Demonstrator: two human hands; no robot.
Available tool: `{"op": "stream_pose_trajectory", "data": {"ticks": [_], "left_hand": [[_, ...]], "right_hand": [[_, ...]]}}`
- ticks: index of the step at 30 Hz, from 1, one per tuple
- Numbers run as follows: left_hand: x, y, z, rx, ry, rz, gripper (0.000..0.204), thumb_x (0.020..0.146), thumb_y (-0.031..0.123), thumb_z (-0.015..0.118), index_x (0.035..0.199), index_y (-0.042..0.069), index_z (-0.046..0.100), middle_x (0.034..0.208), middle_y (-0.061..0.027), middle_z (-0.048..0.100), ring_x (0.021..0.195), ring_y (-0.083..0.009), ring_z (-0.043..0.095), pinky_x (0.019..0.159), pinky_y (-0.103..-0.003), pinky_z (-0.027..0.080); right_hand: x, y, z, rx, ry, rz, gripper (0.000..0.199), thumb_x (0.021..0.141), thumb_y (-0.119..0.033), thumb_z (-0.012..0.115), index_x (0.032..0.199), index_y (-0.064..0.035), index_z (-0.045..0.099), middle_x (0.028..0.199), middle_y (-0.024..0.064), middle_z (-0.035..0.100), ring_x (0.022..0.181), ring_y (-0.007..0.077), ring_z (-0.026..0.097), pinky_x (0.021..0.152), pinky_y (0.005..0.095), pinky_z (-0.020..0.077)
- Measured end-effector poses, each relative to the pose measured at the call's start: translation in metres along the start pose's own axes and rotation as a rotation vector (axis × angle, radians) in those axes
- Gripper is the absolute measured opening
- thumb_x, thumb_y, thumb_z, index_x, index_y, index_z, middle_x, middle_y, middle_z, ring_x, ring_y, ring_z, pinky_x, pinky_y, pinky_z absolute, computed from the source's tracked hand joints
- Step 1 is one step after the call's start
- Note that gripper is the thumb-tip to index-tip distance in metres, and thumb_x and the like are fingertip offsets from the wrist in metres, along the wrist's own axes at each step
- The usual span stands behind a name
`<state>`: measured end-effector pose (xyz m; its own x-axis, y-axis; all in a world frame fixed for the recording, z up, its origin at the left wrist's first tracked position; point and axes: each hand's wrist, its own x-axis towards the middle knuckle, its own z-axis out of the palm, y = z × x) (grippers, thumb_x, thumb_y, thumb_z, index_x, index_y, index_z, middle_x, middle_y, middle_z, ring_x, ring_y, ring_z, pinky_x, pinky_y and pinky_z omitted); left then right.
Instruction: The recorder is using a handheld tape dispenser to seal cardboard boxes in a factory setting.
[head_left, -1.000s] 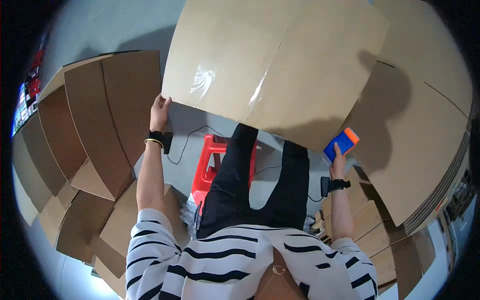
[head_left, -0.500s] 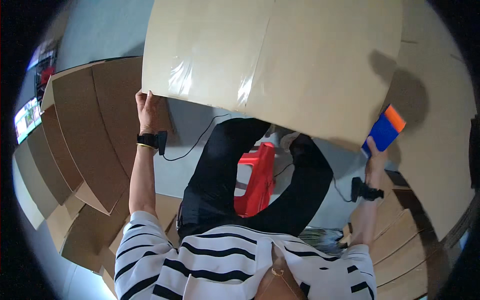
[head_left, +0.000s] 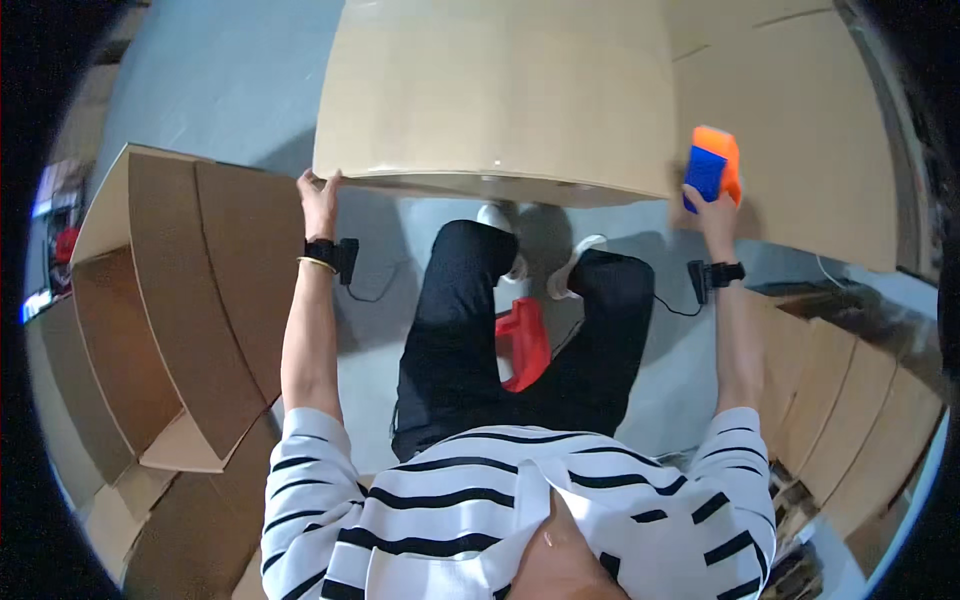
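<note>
One large plain brown cardboard box [head_left: 500, 95] raised in front of you above your knees, your left hand [head_left: 320, 200] gripping its lower left corner, your right hand [head_left: 712, 205] closed around one orange-and-blue tape dispenser [head_left: 712, 168], one red stool [head_left: 522, 342] beneath you.

Two hands [head_left: 318, 195] [head_left: 712, 205], one raised cardboard box [head_left: 500, 90], one blue-and-orange tool [head_left: 712, 168], one red stool [head_left: 522, 342].

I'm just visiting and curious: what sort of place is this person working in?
Probably a packing or box-assembly area. Open brown cartons stand stacked at the left and right, the left hand steadies a large cardboard box, and the right hand holds a blue and orange tape dispenser.
</note>
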<state>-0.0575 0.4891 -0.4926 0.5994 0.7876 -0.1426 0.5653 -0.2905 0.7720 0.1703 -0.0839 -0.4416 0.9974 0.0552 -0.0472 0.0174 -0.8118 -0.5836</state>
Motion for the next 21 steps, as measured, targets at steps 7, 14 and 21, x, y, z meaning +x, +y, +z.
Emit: {"op": "stream_pose_trajectory", "data": {"ticks": [7, 14, 21], "left_hand": [[-0.173, 0.177, -0.016, -0.188, -0.264, 0.895, 0.114, 0.060, 0.034, 0.086, 0.149, 0.008, 0.020, 0.152, -0.0181, 0.025, 0.141, -0.0294, 0.025, 0.114, -0.045, 0.023], [-0.267, 0.243, -0.046, -0.248, -0.344, 1.413, 0.082, 0.069, 0.038, 0.078, 0.136, 0.004, 0.046, 0.141, -0.0151, 0.046, 0.133, -0.0327, 0.040, 0.111, -0.047, 0.029], [-0.273, 0.202, -0.060, -0.821, -1.091, 0.190, 0.029, 0.084, 0.006, 0.065, 0.112, -0.003, 0.064, 0.103, -0.0109, 0.068, 0.096, -0.0160, 0.064, 0.092, -0.031, 0.048]], "right_hand": [[-0.129, -0.094, -0.085, -0.125, -0.028, -0.877, 0.051, 0.078, -0.019, 0.075, 0.122, -0.0024, 0.055, 0.120, 0.0095, 0.061, 0.113, 0.0188, 0.056, 0.097, 0.0313, 0.0428], [-0.183, -0.151, -0.122, -0.416, -0.038, -1.221, 0.050, 0.067, -0.039, 0.074, 0.099, -0.0018, 0.061, 0.093, 0.0109, 0.064, 0.094, 0.0287, 0.060, 0.094, 0.0400, 0.0429], [-0.186, -0.198, -0.125, -0.417, -0.589, -1.029, 0.035, 0.065, -0.027, 0.077, 0.085, -0.0021, 0.063, 0.077, 0.0101, 0.063, 0.077, 0.0273, 0.061, 0.074, 0.0366, 0.0484]]}}
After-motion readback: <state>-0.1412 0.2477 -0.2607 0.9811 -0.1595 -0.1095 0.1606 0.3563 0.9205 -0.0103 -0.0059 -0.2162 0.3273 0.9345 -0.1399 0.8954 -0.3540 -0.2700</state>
